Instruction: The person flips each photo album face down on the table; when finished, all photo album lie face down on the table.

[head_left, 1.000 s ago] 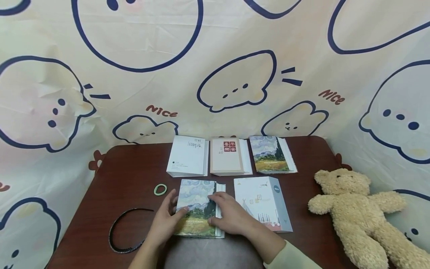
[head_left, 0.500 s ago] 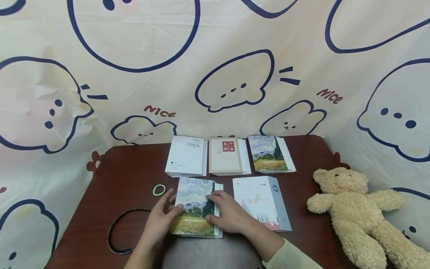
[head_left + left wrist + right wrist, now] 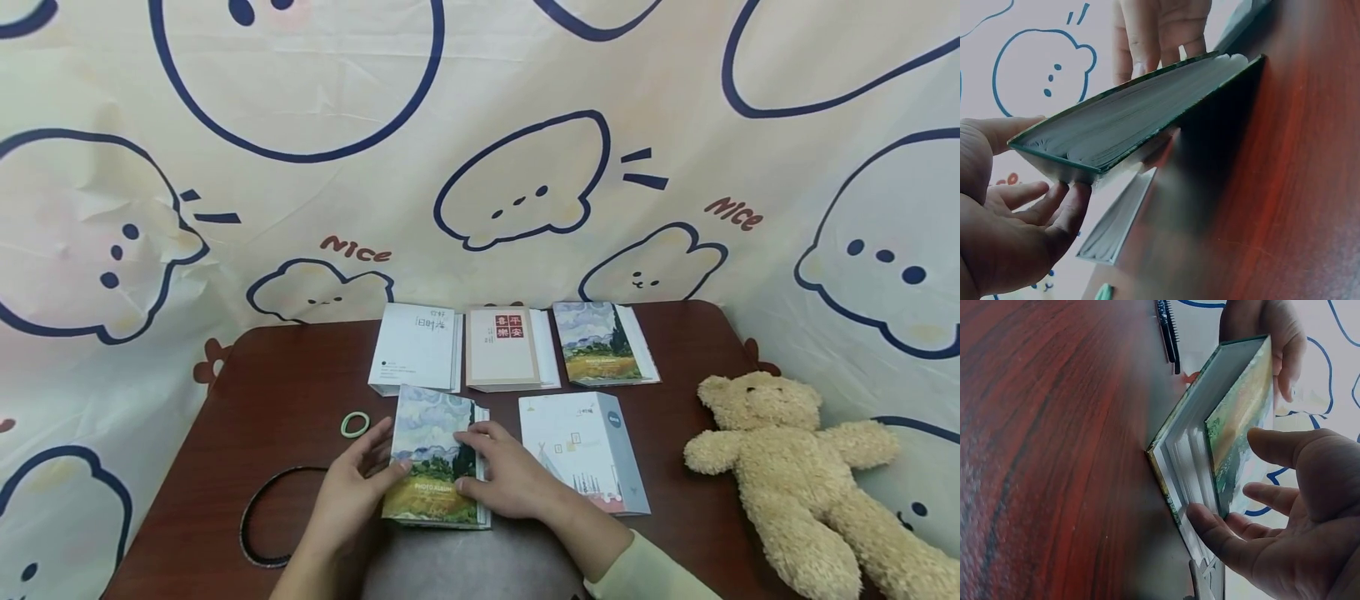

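Observation:
A photo album [image 3: 427,467] with a painted landscape cover tilts at the table's near edge, its spine side raised and its page side low. My left hand [image 3: 348,492] holds it by the spine, thumb on the front cover and fingers against the spine, as the left wrist view shows. Over the page side is my right hand [image 3: 517,475], thumb and index finger reaching onto the cover. In the right wrist view its relaxed fingers [image 3: 1222,540] touch the cover and page edges. The pages [image 3: 1188,450] fan slightly open there.
Behind stand a white album [image 3: 412,350], a beige album [image 3: 501,354] and another landscape album [image 3: 600,350]. A pale album [image 3: 573,450] lies right. A green ring [image 3: 355,425] and black headband [image 3: 251,508] lie left on the table [image 3: 292,375]. A teddy bear [image 3: 787,467] sits right.
The album's spine side has risen and the album has turned slightly, its cover now tilting toward the right. Both hands stay on it and have shifted slightly.

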Tool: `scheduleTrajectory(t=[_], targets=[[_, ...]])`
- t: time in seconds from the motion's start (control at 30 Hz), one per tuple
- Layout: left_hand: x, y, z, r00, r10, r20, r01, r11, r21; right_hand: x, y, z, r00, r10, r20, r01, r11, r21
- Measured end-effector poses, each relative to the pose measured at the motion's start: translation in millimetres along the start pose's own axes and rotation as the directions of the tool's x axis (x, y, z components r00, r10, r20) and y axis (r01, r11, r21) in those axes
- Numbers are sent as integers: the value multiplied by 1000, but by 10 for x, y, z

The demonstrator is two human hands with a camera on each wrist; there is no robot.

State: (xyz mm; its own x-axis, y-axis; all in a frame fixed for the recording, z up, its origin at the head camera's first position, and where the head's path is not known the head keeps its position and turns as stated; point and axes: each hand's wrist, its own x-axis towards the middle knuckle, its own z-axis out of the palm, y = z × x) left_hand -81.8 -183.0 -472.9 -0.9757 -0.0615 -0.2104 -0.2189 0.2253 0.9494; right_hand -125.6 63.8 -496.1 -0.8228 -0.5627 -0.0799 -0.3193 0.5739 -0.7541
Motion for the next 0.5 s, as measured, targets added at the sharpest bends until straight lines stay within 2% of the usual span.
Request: scheduleTrajectory(t=[0.33, 0.5], targets=[[-88, 148, -4, 1000, 8, 7, -8, 1000, -20, -1, -10, 22, 1000, -4, 4, 3, 997, 80], [-122, 204, -16, 999, 39, 31, -38, 999, -10, 2, -16, 25, 1000, 5, -8, -4, 992, 124]])
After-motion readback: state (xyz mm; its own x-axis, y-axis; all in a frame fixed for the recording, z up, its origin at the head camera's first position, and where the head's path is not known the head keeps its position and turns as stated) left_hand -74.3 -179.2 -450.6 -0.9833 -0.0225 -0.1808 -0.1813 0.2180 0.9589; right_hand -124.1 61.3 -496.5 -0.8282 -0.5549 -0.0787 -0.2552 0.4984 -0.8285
